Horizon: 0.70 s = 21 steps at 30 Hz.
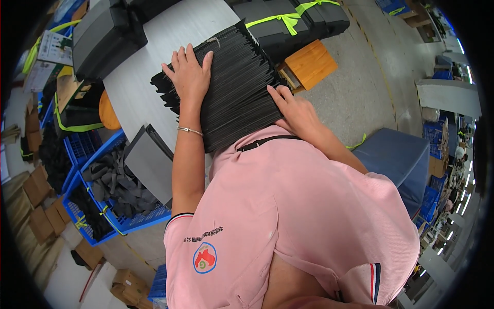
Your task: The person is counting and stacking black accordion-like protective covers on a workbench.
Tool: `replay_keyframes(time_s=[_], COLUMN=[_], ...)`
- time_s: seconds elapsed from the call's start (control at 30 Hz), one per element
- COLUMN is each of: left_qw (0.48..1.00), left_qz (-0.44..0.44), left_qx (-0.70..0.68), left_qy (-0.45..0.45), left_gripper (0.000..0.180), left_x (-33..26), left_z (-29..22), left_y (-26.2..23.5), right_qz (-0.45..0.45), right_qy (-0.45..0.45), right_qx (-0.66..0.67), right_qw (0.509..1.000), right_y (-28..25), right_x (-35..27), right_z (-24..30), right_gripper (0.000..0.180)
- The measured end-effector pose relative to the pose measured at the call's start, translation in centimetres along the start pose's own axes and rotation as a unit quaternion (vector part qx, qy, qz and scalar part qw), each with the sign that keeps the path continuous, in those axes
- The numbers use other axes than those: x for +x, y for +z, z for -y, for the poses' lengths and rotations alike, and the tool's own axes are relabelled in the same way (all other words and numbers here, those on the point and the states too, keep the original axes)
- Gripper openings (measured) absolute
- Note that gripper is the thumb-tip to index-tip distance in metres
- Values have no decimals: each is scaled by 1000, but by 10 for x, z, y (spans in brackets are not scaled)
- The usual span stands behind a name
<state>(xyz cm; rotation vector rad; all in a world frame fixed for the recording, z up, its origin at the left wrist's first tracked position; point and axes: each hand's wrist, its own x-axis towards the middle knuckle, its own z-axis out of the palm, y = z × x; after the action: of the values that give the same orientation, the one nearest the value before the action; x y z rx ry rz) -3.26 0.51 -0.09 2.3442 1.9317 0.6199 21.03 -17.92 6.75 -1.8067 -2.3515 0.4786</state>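
Two hands rest on a thick stack of black sheets (236, 87). The left hand (189, 74) lies flat on its top, fingers (181, 55) extended and slightly spread. The right hand (296, 113) presses the stack's near right edge, fingers close together. Beneath the stack is a grey table (134, 87). A wooden stool (310, 64) stands just beyond the right hand; blue crates (110, 206) of dark strips sit left, below the left forearm.

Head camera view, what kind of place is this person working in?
Most likely a factory or packing workshop. Both hands, left hand and right hand, rest flat on a thick stack of black sheets on a grey worktable, beside blue plastic crates of dark material and strapped black bundles.
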Motion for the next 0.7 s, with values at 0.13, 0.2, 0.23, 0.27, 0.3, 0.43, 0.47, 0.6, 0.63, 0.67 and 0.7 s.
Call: replay_keyframes(time_s=[0.13,0.2,0.23,0.27,0.3,0.43,0.47,0.6,0.63,0.67,0.7], left_qw=[1000,1000,1000,1000,999,999,1000,1000,1000,1000,1000], left_qz=[1,2,2,12,22,20,18,17,16,14,12], left_qx=[-3,-1,-1,10,20,19,17,13,13,12,11], left_qy=[-3,-3,-4,-11,-18,-18,-16,-15,-16,-15,-14], left_gripper=[73,73,73,74,76,76,76,75,75,75,75], left_x=[1,1,1,1,1,1,1,1,1,1,1], left_z=[-2,-2,-2,-2,-2,-2,-2,-2,-2,-2,-2], left_y=[-1,-2,-2,-2,-3,-2,-1,-2,-2,-2,-1], right_qz=[-44,-39,-34,-34,-29,-18,-18,-36,-31,-32,-33], right_qy=[-22,-18,-13,-13,-18,-27,-28,-27,-23,-23,-20], right_qx=[6,2,-1,-1,-3,-19,-19,-18,-16,-16,-14], right_qw=[999,999,999,999,999,999,999,999,999,999,999], right_y=[1,-5,-8,-7,-7,-5,-3,1,1,1,1], right_x=[-2,1,2,2,4,3,2,1,1,1,1], right_z=[-1,4,5,5,4,2,1,2,2,2,3], right_gripper=[81,78,75,75,74,76,76,77,77,77,77])
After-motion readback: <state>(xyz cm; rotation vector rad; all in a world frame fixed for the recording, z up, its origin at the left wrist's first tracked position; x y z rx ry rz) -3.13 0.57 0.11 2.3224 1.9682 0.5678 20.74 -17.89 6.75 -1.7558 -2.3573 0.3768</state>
